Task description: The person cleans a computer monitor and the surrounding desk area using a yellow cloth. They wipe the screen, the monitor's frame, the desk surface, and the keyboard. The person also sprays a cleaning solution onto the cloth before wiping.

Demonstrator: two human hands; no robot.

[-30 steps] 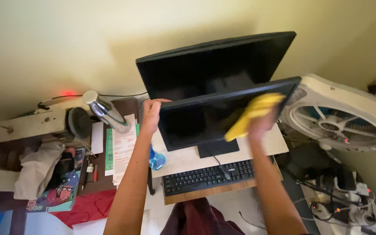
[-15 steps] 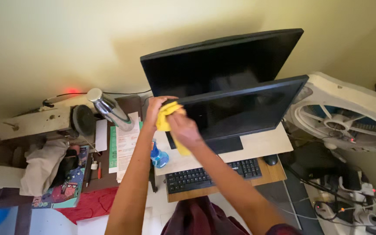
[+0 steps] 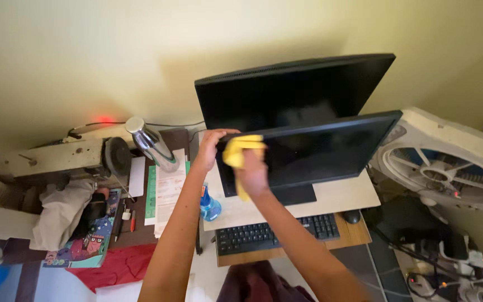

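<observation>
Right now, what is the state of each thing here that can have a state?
Front monitor: screen dark, upright, left hand grips its top left corner.
Back monitor: screen dark, upright.
Yellow cloth: bunched, pressed on the front monitor by the right hand.
Steel bottle: capped, upright.
Spray bottle: upright.
Fan: tilted.

The yellow cloth (image 3: 240, 154) is crumpled and pressed on the upper left corner of the front monitor (image 3: 320, 154). This monitor is black, dark and upright.

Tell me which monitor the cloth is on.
The front, lower monitor: the yellow cloth is pressed on its left edge. The rear monitor is untouched.
</observation>
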